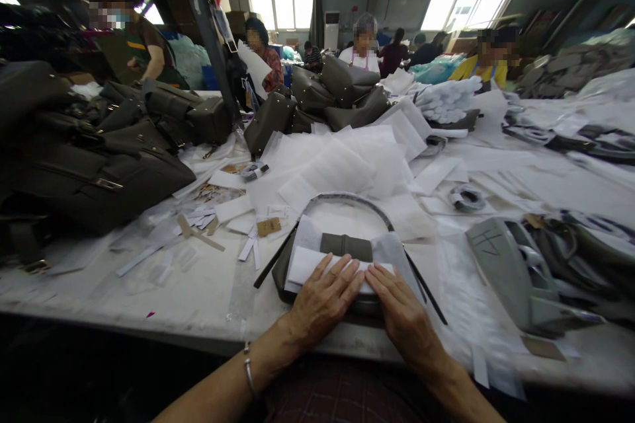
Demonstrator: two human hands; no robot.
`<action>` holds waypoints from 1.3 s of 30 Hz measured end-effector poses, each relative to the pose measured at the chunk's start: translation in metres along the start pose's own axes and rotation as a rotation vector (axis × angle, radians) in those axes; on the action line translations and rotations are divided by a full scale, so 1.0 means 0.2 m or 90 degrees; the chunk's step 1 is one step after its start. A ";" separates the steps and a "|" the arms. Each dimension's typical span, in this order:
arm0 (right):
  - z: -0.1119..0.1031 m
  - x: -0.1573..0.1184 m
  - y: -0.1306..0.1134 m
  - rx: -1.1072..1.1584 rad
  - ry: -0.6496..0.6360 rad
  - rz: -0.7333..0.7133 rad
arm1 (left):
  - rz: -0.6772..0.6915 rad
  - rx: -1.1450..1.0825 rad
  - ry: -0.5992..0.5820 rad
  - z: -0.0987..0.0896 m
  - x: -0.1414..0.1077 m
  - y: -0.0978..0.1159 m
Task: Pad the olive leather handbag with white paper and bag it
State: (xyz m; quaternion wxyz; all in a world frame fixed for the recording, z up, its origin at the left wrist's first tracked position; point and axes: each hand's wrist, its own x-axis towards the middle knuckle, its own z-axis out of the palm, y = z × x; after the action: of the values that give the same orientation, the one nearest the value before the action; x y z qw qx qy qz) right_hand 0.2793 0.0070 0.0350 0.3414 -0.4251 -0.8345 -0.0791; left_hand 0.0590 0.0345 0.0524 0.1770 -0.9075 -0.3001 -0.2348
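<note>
The dark bag (350, 246) lies on the tabletop (198, 291), its handle (342, 197) already wrapped and white paper (308, 264) partly over it, but its middle still bare, while the left hand (320, 297) and right hand (403, 307) rest on the paper, each grip flat, not pinching.

Left hand (325, 294) palm down, fingers pretty much straight, slanting inward. Right hand (399, 304) basically mirroring it, fingertips nearly meeting. Left forearm (218, 377) and right forearm (459, 386) both bare, angled in from below.
</note>
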 end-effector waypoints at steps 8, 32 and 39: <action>0.01 -0.02 -0.01 0.021 0.056 0.001 | 0.008 -0.042 -0.008 0.01 -0.02 0.00; -0.01 0.01 -0.08 -0.114 -0.094 -0.023 | -0.019 -0.025 -0.012 0.08 -0.08 0.10; -0.01 0.00 -0.09 -0.128 -0.073 -0.015 | -0.024 0.070 -0.065 0.09 -0.04 0.17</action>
State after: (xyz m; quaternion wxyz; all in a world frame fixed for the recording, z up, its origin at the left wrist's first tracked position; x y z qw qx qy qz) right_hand 0.2666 -0.0048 0.0392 0.2478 -0.4510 -0.8456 -0.1423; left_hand 0.0800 0.0143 0.0267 0.2064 -0.9014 -0.3383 -0.1744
